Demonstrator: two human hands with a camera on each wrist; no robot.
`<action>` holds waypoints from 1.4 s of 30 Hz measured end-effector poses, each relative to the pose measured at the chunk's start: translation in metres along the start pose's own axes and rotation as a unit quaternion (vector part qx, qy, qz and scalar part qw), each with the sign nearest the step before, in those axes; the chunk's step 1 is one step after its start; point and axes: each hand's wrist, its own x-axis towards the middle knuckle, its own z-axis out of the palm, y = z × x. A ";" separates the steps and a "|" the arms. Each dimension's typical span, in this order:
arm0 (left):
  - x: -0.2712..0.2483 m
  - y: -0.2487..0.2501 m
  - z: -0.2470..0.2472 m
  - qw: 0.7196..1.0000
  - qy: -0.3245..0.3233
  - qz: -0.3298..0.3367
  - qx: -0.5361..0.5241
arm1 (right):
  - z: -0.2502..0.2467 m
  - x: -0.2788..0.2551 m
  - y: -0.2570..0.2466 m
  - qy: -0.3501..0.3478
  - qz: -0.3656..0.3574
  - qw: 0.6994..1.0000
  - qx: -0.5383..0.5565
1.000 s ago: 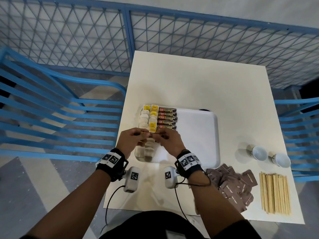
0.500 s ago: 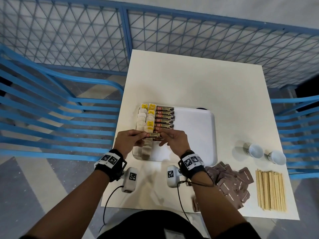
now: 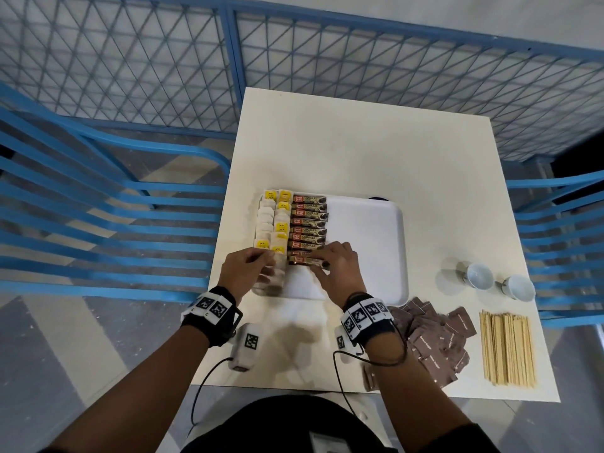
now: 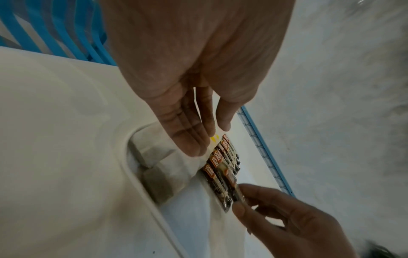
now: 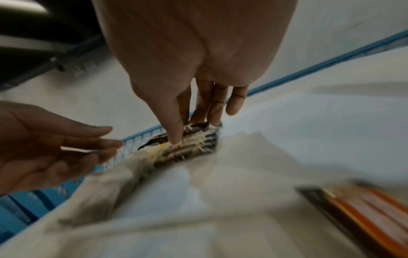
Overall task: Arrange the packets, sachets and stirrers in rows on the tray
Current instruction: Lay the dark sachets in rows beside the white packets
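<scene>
Brown coffee-granule sachet (image 3: 302,260) lies at the near end of its row on the white tray (image 3: 369,256), pinched by the right hand (image 3: 336,266). Left hand (image 3: 245,269) hovers open, holding nothing. A careless release could skew the neighbouring sachets.

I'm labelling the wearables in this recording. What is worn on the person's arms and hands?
Both forearms are bare, with no sleeves showing, and the hands wear no gloves. The left hand and right hand each have a black wrist strap topped with white blocks carrying black-and-white square markers. A small white camera unit with its own marker hangs under each wrist, trailing a thin black cable towards the body.
</scene>
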 end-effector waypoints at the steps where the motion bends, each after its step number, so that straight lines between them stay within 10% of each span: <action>1: -0.002 -0.001 -0.002 1.000 0.000 -0.001 0.009 | 0.002 -0.005 0.004 -0.004 0.011 1.000 -0.003; 42: -0.021 -0.005 -0.016 0.983 -0.041 0.062 0.168 | 0.027 -0.006 -0.028 0.008 0.129 0.990 -0.053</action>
